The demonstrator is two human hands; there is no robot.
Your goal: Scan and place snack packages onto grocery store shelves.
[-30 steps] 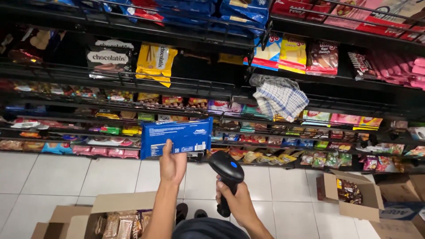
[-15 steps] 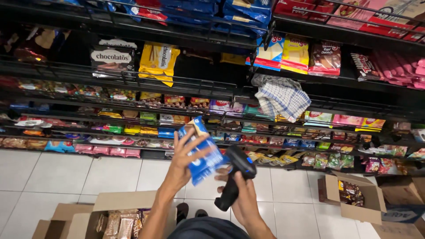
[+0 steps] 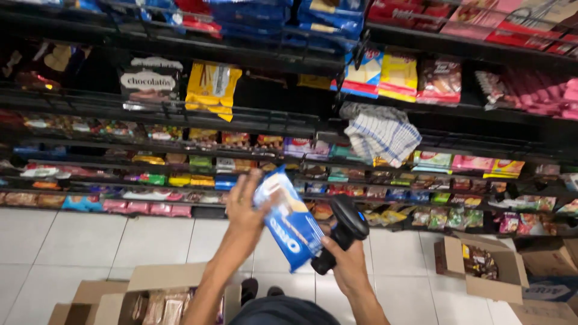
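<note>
While standing before dark shelves point(image 3: 180, 114) packed with snack packets, a person is gripping a blue biscuit packet point(image 3: 289, 219) in the left hand point(image 3: 245, 207), fingers wrapped around its upper end so that the packet is tilting down toward the right hand point(image 3: 346, 265). The right hand is closing around the handle of a black barcode scanner point(image 3: 342, 232), whose head is sitting just beside the packet's lower half, on the side away from the left hand. Below the left forearm, an open cardboard box point(image 3: 162, 289) of brown wrapped packets is resting on the white tiled floor point(image 3: 78, 241). Well out beyond the right hand, a second open cardboard box point(image 3: 481, 268) is lying on the floor, and above both hands a checked cloth point(image 3: 382, 135) is hanging over a shelf edge.
</note>
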